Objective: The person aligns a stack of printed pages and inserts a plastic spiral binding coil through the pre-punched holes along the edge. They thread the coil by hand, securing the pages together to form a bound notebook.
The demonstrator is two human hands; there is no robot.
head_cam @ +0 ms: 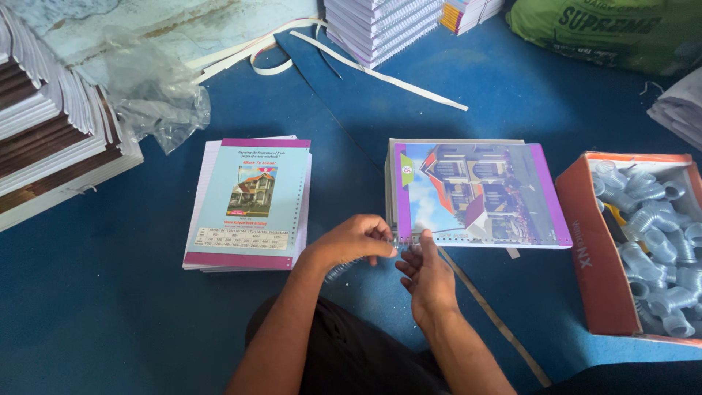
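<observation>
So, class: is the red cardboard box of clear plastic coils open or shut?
Open: the red cardboard box has no lid on, and the clear plastic coils show inside.

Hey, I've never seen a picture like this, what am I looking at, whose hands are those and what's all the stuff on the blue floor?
This is one picture from a camera worn on a person's head, looking down at their own two bare hands. There is no machine here.

The left hand and right hand meet at the near edge of a notebook with a house picture on its cover. Both pinch a wire spiral at the punched holes along that edge.

To the left lies a second stack of books with a pale blue cover. To the right stands an open box full of coiled spirals. Farther back are more stacks of notebooks, some white strips, a crumpled clear plastic bag and a green sack. Everything rests on a blue floor.
</observation>
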